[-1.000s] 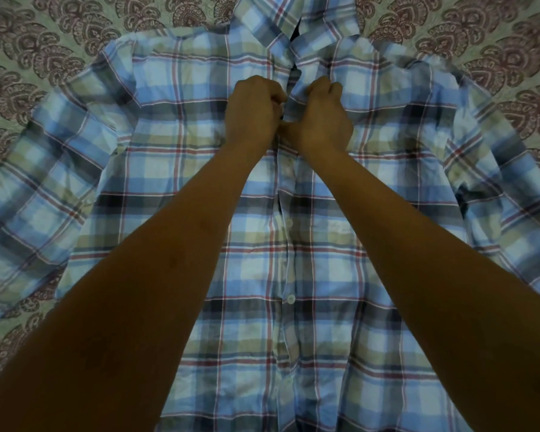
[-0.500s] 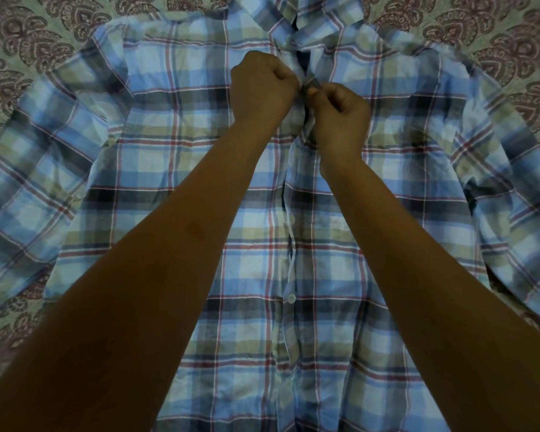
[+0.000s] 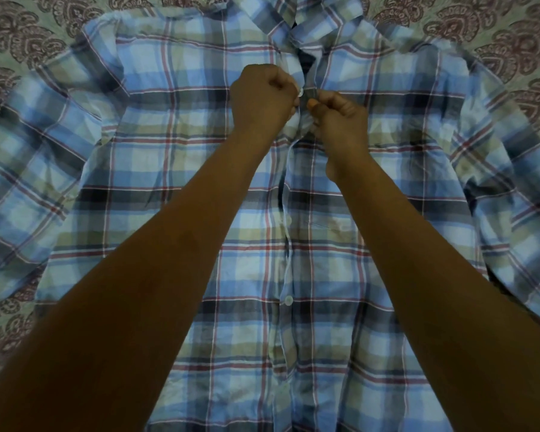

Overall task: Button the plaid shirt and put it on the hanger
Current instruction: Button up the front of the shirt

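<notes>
The blue, green and red plaid shirt lies flat, front up, collar at the top of the head view. My left hand pinches the left edge of the placket just below the collar, with a white button showing at its fingertips. My right hand pinches the right placket edge beside it, thumb almost touching the left hand. Lower down the placket is closed, and another white button shows there. No hanger is in view.
The shirt rests on a bedspread with a dark red paisley pattern on pale green. Both sleeves spread out to the left and right. My forearms cover much of the shirt's lower front.
Both hands shifted up the placket toward the collar, then parted slightly. A white button now shows at the left fingertips.
</notes>
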`<action>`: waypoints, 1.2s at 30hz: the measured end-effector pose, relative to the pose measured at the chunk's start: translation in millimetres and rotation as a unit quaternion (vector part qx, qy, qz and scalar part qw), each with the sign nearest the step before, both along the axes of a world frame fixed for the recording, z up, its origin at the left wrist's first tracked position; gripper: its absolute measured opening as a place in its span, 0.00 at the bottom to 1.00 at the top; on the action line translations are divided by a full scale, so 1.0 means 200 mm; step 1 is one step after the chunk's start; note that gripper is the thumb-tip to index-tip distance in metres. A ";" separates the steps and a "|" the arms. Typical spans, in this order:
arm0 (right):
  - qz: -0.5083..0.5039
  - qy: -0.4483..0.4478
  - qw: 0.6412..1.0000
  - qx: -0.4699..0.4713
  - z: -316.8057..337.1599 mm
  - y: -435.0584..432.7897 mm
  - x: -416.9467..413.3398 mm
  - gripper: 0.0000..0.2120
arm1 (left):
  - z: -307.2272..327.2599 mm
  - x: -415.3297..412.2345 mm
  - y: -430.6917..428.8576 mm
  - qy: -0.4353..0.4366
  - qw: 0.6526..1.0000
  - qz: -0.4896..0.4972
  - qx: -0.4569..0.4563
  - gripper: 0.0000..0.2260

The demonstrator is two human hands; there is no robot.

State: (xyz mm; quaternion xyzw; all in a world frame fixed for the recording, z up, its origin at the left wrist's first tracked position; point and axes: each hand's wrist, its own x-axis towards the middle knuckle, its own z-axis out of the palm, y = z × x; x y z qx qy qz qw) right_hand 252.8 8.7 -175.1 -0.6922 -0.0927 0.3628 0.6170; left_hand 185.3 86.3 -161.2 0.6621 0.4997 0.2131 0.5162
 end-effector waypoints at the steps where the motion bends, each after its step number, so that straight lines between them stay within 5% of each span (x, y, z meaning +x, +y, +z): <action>1: 0.004 0.006 1.000 0.003 0.00 0.00 0.00 0.08 | -0.01 0.00 0.00 0.001 1.000 0.004 0.010 0.13; 15: 0.042 0.112 0.992 0.032 -0.01 -0.04 0.05 0.09 | -0.02 -0.01 -0.01 0.004 0.999 -0.031 0.036 0.12; 19: 0.047 0.079 0.995 0.028 -0.03 -0.04 0.04 0.07 | 0.01 0.01 -0.01 0.035 0.996 -0.030 0.083 0.05; 24: -0.001 0.030 0.998 0.061 -0.03 -0.01 -0.01 0.08 | 0.02 0.02 -0.06 0.037 0.995 -0.004 0.092 0.08; 36: -0.106 -0.108 0.988 0.003 -0.10 0.05 -0.14 0.04 | -0.01 0.01 -0.05 -0.063 0.984 0.091 -0.139 0.10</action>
